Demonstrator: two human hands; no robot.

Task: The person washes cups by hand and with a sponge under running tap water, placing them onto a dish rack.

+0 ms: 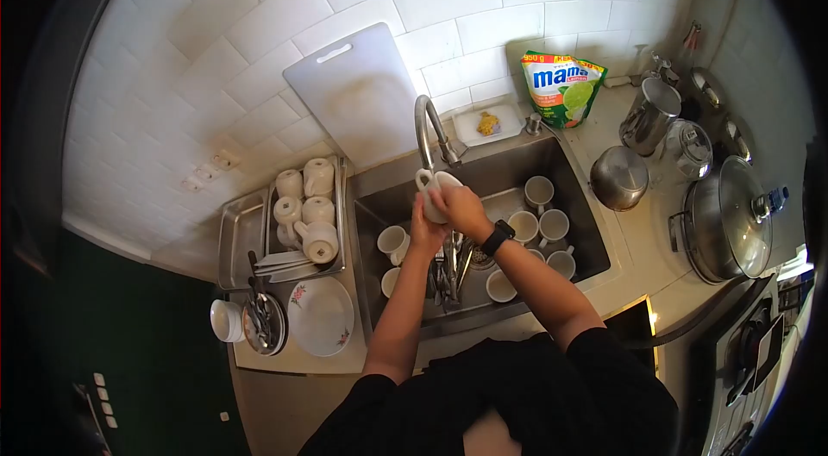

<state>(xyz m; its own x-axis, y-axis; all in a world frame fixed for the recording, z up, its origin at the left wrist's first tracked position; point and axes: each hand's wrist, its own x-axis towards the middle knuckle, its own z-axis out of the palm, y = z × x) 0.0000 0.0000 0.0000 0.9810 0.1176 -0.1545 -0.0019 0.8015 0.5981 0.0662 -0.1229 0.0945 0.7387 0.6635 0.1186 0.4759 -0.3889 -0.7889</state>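
Under the curved metal faucet [422, 130], a white mug [442, 183] is held up over the sink. My left hand [426, 230] grips it from the left and below. Fingers of my right hand [464, 213] close on its right side, partly hiding it. Beneath my hands, the steel sink [580, 189] holds several white mugs, among them one mug [539, 191] at the back right and another mug [392, 241] on the left. A bunch of metal cutlery [445, 277] lies in the middle of the basin, partly covered by my arms.
Left of the sink, upturned mugs [317, 213] fill a metal rack beside a floral plate [320, 318]. A cutting board [355, 94] leans on the tiles. A detergent pouch [562, 90] stands behind; a saucepan [619, 178] and a large lidded pot [733, 223] are at right.
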